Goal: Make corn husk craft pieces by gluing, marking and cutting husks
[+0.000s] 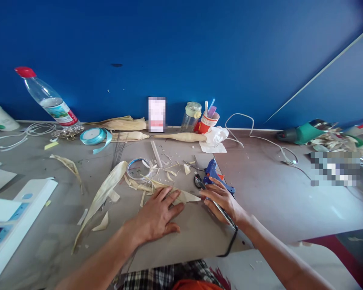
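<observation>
My left hand [157, 215] lies palm down with its fingers spread. It presses a pale dried corn husk piece [190, 196] on the tabletop. The husk's pointed end sticks out toward my right hand [230, 203]. There my fingers are closed round a slim silver-and-black tool [220, 210] with a black cord, and I cannot make out its exact kind. Just beyond that hand lies a blue glue gun [211, 167]. A roll of tape [139, 168] and husk scraps are in front of my left hand. A long husk strip [109, 189] rests further left.
At the back stand a red-capped bottle [59, 108], a phone [156, 114], a clear jar [191, 117] and a paper cup [208, 121]. A turquoise ribbon spool [92, 136] lies left. A white power strip [27, 205] is near left. A green tool [305, 132] and a white cable [251, 125] are right.
</observation>
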A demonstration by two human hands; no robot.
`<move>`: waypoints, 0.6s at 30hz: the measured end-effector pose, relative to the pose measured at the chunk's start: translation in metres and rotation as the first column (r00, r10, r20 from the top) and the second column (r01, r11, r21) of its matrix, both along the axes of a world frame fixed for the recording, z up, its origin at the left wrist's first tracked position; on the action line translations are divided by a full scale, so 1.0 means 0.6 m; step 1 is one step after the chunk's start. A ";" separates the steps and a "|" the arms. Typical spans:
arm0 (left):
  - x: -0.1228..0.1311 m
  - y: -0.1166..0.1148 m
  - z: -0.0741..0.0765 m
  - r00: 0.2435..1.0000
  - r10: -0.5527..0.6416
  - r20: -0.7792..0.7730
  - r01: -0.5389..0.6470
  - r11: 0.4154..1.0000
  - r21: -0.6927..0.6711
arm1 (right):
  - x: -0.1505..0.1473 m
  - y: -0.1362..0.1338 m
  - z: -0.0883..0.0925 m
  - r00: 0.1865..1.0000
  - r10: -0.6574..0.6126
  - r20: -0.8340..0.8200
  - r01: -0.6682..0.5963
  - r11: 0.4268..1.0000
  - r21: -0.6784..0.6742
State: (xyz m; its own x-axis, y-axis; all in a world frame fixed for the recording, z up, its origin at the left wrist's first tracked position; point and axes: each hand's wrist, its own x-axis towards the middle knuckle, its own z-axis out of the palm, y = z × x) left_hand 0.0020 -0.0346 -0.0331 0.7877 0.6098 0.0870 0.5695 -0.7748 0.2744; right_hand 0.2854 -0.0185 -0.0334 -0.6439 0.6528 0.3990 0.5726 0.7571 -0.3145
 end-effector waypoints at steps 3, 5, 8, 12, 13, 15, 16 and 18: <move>-0.001 0.000 -0.003 1.000 -0.001 0.001 0.001 1.000 0.007 | 0.022 0.002 -0.004 1.000 0.001 0.020 -0.002 0.999 0.041; 0.000 0.000 -0.004 1.000 -0.005 0.012 0.004 1.000 0.016 | 0.031 0.003 -0.006 1.000 0.005 0.020 -0.006 0.999 0.035; 0.000 0.000 -0.003 1.000 -0.003 0.013 0.003 1.000 0.012 | 0.032 0.003 -0.006 1.000 0.012 0.006 -0.012 1.000 0.012; 0.000 0.001 0.001 1.000 0.003 -0.009 -0.003 1.000 -0.006 | 0.023 -0.003 0.003 1.000 0.004 -0.004 -0.004 1.000 0.007; 0.000 0.001 0.002 1.000 0.000 -0.019 -0.001 1.000 -0.010 | 0.018 -0.004 0.007 1.000 -0.005 -0.005 0.005 1.000 0.013; -0.001 0.001 0.003 0.999 -0.003 -0.040 0.002 1.000 -0.017 | 0.005 -0.004 0.016 1.000 -0.021 -0.010 0.021 0.999 0.027; -0.001 0.001 0.003 0.999 -0.002 -0.048 0.001 1.000 -0.018 | -0.004 -0.001 0.020 0.999 -0.028 -0.016 0.029 0.999 0.037; -0.001 0.001 0.002 0.999 0.005 -0.054 -0.006 1.000 -0.017 | -0.023 0.009 0.028 0.999 -0.034 -0.002 0.034 0.999 0.038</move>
State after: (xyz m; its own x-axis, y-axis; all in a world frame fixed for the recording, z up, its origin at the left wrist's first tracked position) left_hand 0.0012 -0.0342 -0.0319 0.7877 0.6151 0.0335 0.5881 -0.7671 0.2563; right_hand 0.2718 -0.0132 -0.0164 -0.6211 0.6589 0.4244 0.5980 0.7484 -0.2868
